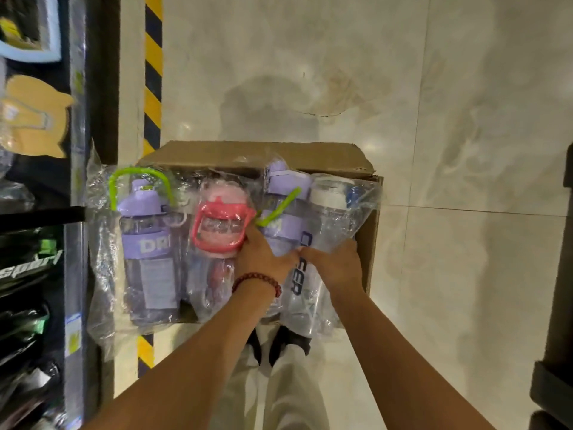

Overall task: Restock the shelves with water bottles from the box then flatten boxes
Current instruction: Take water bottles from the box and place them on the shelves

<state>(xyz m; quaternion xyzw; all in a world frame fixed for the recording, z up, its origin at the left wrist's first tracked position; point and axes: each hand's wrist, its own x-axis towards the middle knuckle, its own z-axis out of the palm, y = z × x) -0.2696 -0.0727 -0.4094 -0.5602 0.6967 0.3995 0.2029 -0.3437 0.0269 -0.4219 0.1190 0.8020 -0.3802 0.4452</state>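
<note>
Head view, both hands (263, 256) (333, 265) gripping wrapped bottles (148, 243) over box (367, 243)

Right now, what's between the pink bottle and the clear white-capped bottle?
In the head view, a purple bottle with a green strap lies between the pink bottle and the clear white-capped bottle, all in plastic wrap.

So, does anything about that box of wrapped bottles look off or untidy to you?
Slightly. The brown cardboard box is overfull: the plastic-wrapped bottles lie in a loose heap across its top. The purple bottle with a green handle hangs past the left edge. Left hand and right hand rest on the pile. Nothing looks spilled or broken.
</note>
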